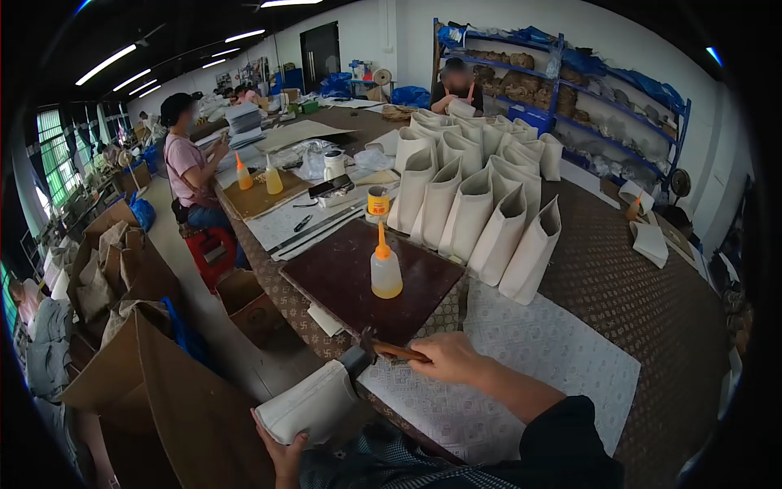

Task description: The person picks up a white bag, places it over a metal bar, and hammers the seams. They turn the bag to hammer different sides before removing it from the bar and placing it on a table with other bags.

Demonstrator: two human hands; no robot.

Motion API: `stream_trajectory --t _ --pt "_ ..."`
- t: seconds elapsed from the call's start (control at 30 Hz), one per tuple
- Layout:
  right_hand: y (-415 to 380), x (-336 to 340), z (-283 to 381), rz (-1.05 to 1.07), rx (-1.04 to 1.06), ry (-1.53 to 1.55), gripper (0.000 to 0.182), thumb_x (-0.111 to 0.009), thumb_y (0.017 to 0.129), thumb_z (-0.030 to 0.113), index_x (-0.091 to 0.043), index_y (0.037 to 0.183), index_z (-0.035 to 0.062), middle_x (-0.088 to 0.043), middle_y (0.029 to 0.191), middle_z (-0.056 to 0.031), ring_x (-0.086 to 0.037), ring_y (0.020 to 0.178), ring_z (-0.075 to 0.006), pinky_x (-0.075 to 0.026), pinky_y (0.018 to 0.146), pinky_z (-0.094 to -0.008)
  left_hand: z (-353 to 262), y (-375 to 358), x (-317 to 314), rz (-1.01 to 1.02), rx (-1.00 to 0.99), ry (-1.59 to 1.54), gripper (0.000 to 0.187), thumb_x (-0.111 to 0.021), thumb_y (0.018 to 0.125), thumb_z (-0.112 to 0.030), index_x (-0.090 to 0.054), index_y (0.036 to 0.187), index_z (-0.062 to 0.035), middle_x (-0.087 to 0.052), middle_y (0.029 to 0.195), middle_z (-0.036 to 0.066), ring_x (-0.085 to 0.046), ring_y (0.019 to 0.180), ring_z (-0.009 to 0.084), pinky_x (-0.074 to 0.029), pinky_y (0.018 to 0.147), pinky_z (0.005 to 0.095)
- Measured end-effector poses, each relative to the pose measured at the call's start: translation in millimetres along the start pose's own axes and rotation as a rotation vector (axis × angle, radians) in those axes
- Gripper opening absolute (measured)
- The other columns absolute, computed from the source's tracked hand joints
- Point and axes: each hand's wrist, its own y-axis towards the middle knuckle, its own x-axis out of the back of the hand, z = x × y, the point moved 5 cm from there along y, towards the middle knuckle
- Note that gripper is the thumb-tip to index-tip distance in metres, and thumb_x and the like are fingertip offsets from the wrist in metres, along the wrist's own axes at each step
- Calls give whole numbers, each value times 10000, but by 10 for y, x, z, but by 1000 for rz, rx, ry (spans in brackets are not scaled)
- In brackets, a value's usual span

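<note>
My right hand (446,359) is wrapped round the wooden handle of a hammer (395,351). The hammer's dark head is close to a grey block-like end (354,360) at the top of a cream fabric pouch (314,403). My left hand (285,452) grips the pouch's lower end, with the thumb on its near face. The pouch lies tilted off the table's front edge. Beyond my hands, a squeeze bottle (386,273) with an orange nozzle and yellowish liquid stands on a dark red board (342,265).
Several upright cream pouches (476,208) stand in rows on the patterned table (603,253). A yellow tin (378,202) is beside them. Cardboard boxes (155,391) stand at the left. One person (191,163) is at the left side of the table, another (456,88) behind the pouches.
</note>
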Motion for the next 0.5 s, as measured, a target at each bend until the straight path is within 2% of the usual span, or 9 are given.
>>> stream_trajectory --t 0.07,0.1,0.3,0.4,0.5 --pt "-8 38 -213 -24 -15 -119 197 -732 853 255 -626 832 90 -614 634 -68 -648 604 -264 -520 544 -413 -56 14 -13 7 -11 12 1165 -833 745 -435 -147 1600 -40 -334 1519 170 -419 1358 312 -371 1120 425" --pt "-13 31 -322 11 -35 -153 199 -747 841 271 -657 866 96 -643 696 -48 -669 696 -243 -540 591 -403 -85 19 -10 17 -19 22 1154 -824 751 -440 -151 1598 -40 -338 1518 171 -422 1356 313 -373 1119 426" --pt "6 -8 -598 97 -97 -293 247 -759 833 286 -691 964 88 -650 889 -31 -684 802 -240 -562 645 -399 -320 -19 -28 108 -107 109 1087 -774 793 -469 -174 1591 -39 -359 1510 176 -444 1342 318 -390 1110 433" --pt "-8 -91 -610 55 -141 -252 260 -760 846 281 -686 1013 95 -613 943 -22 -682 780 -232 -566 645 -396 -416 -23 -45 153 -128 135 1055 -749 814 -483 -186 1587 -39 -369 1507 178 -455 1336 321 -398 1105 436" --pt "22 94 -379 -107 -149 -85 262 -753 869 275 -679 1054 105 -591 962 -15 -680 760 -225 -566 641 -386 -469 -34 -36 174 -138 152 1025 -724 834 -498 -197 1584 -38 -380 1503 180 -466 1329 324 -406 1101 440"
